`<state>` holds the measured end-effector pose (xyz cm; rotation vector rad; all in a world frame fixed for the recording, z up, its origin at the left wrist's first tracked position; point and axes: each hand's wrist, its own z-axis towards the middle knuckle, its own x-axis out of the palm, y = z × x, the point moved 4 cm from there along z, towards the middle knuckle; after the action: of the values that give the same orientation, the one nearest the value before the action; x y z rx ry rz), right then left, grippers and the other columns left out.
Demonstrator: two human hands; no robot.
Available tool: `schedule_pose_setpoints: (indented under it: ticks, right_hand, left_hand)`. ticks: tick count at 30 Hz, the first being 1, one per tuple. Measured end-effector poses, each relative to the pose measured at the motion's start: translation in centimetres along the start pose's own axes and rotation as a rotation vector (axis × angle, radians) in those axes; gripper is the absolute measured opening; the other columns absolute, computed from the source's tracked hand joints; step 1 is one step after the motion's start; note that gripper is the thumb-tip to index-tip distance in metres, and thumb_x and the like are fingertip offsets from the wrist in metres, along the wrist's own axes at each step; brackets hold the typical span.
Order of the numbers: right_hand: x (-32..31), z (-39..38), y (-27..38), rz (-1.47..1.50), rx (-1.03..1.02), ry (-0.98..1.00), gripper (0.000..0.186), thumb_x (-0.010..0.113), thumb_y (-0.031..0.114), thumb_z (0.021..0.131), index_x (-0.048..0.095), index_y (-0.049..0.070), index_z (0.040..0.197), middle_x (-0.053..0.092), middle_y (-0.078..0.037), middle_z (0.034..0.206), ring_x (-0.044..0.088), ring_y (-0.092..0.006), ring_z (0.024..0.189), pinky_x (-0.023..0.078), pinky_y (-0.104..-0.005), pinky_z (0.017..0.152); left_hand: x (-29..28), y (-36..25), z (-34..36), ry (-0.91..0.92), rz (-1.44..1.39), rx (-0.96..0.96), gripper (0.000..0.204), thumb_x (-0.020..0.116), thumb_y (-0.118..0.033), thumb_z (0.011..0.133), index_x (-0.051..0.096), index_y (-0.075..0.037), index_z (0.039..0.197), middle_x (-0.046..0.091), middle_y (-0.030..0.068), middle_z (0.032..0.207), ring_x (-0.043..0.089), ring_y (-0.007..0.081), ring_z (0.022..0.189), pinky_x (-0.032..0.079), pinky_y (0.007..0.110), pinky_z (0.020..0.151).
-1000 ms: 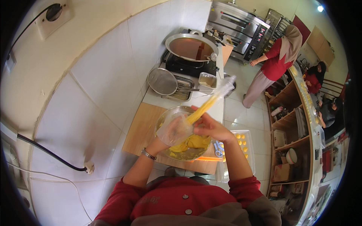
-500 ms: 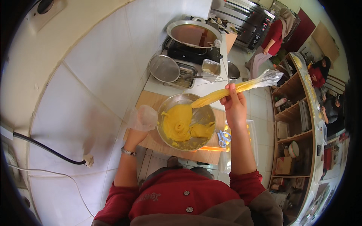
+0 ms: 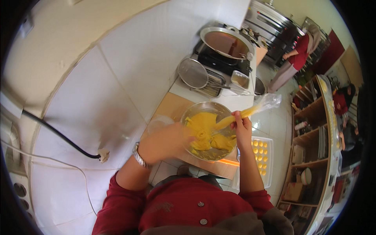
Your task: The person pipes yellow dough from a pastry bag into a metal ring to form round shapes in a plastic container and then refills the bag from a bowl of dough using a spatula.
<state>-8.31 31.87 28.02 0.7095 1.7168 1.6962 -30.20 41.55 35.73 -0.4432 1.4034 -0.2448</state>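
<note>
My right hand [image 3: 242,129] is closed round a piping bag [image 3: 247,112] filled with yellow dough, over the right side of a steel bowl [image 3: 223,111]. The bag's clear, loose end points up and right, while its lower part slants down into the bowl. Soft yellow dough [image 3: 200,124] lies in the bowl in smeared lumps. My left hand [image 3: 166,141] reaches over the bowl's left edge toward the dough; motion smears its fingers. Just behind it, a translucent plastic cup [image 3: 160,122] is on the wooden board [image 3: 171,105], partly hidden.
A wide pan of dark oil [image 3: 225,44] is on a black stove. In front are a mesh strainer [image 3: 193,73] and a small metal tin [image 3: 239,80]. A clear tray [image 3: 268,178] holds several yellow pieces. Wooden shelves [image 3: 309,145] stand right; a person [image 3: 299,53] is beyond.
My left hand has let go of the translucent cup and moved right to the bowl. My right hand has brought the piping bag lower and closer to the bowl. The view has shifted.
</note>
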Motion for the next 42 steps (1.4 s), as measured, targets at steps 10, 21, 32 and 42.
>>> schedule_pose_setpoints:
  ticks: [10, 21, 32, 42]
  right_hand:
    - [2.3, 0.2, -1.5, 0.015, -0.063, 0.105, 0.021, 0.054, 0.023, 0.087, 0.056, 0.002, 0.094, 0.051, 0.0, 0.07, 0.043, -0.006, 0.056, 0.035, -0.0195, 0.052]
    - [1.6, -1.1, 2.3, -0.169, -0.149, 0.11, 0.018, 0.062, 0.014, 0.081, 0.053, 0.002, 0.092, 0.055, -0.001, 0.062, 0.052, -0.0053, 0.052, 0.04, -0.0198, 0.045]
    - [4.7, -3.8, 2.8, -0.652, -0.763, 0.096, 0.021, 0.063, 0.019, 0.076, 0.047, 0.007, 0.072, 0.052, -0.007, 0.061, 0.054, -0.0219, 0.052, 0.042, -0.0318, 0.046]
    - [4.1, -1.4, 4.8, 0.04, -0.36, 0.398, 0.017, 0.058, 0.013, 0.084, 0.056, 0.001, 0.096, 0.053, 0.0, 0.071, 0.052, -0.0067, 0.063, 0.04, -0.0198, 0.051]
  left_hand:
    - [-9.9, -19.2, 0.3, -0.439, -0.344, 0.282, 0.016, 0.05, -0.016, 0.074, 0.059, -0.004, 0.069, 0.048, 0.0066, 0.063, 0.045, 0.0188, 0.059, 0.048, 0.041, 0.066]
    - [-7.9, -13.9, 0.2, -0.038, 0.205, 0.067, 0.029, 0.064, -0.024, 0.073, 0.058, -0.004, 0.092, 0.058, 0.0041, 0.068, 0.056, 0.0135, 0.055, 0.045, 0.029, 0.049]
    - [3.7, 0.9, 5.7, -0.724, -0.809, -0.349, 0.033, 0.06, -0.02, 0.084, 0.051, 0.0, 0.108, 0.056, 0.003, 0.078, 0.052, 0.0059, 0.068, 0.043, 0.019, 0.058]
    - [3.6, 1.6, 5.9, -0.557, -1.226, -0.189, 0.021, 0.043, -0.008, 0.09, 0.055, -0.001, 0.106, 0.054, 0.0067, 0.117, 0.056, 0.0085, 0.08, 0.047, 0.021, 0.059]
